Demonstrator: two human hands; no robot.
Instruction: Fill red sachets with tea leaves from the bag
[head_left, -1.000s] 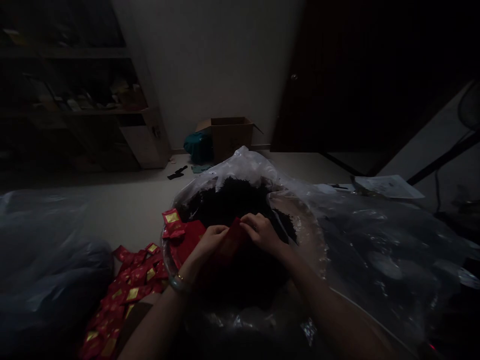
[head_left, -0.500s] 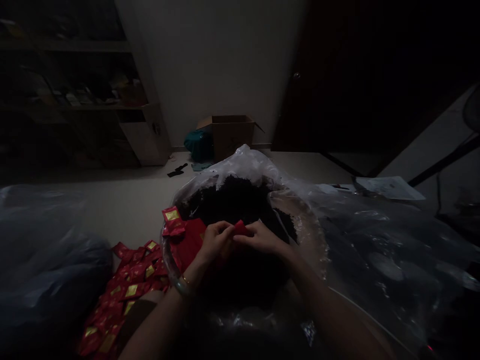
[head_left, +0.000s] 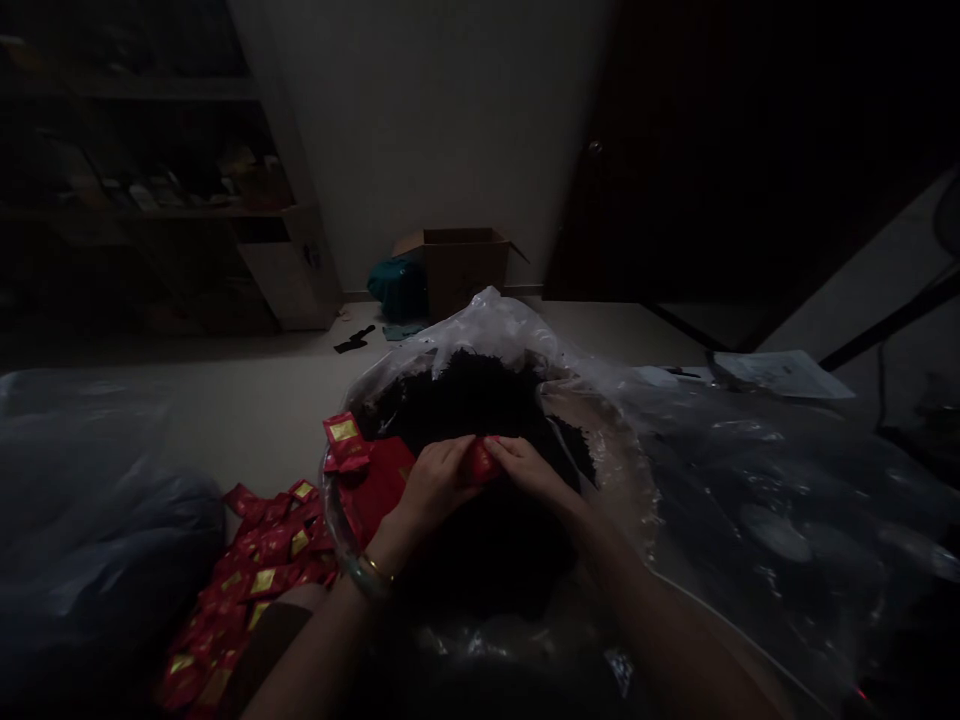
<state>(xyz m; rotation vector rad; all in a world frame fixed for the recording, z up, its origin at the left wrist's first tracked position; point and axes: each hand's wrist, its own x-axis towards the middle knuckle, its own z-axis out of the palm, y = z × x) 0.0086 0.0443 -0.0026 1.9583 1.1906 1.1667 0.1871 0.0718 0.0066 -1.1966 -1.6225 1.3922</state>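
Observation:
Both hands meet over a heap of dark, loose tea leaves (head_left: 480, 385) in a plastic-lined tub. A small red packet (head_left: 481, 462) is between them. My left hand (head_left: 435, 485) is closed on its left side, and my right hand (head_left: 525, 470) pinches its upper right side with thumb and fingers. Left of my left hand, a stack of flat red packets (head_left: 379, 485) lies on the tub's edge, with a red packet bearing a gold label (head_left: 345, 443) at its far end. The room is dim, so fine detail on the held packet is lost.
Many red packets (head_left: 259, 580) lie heaped on the floor left of the tub. Clear plastic sheeting (head_left: 765, 500) spreads at right, and a large plastic bag (head_left: 97, 530) stands at left. An open cardboard box (head_left: 466, 270) and a teal bag (head_left: 397, 290) stand by the wall.
The red packet has turned in my hands and now shows more of its surface. My left hand has shifted slightly and wraps round it; my right hand stays close by.

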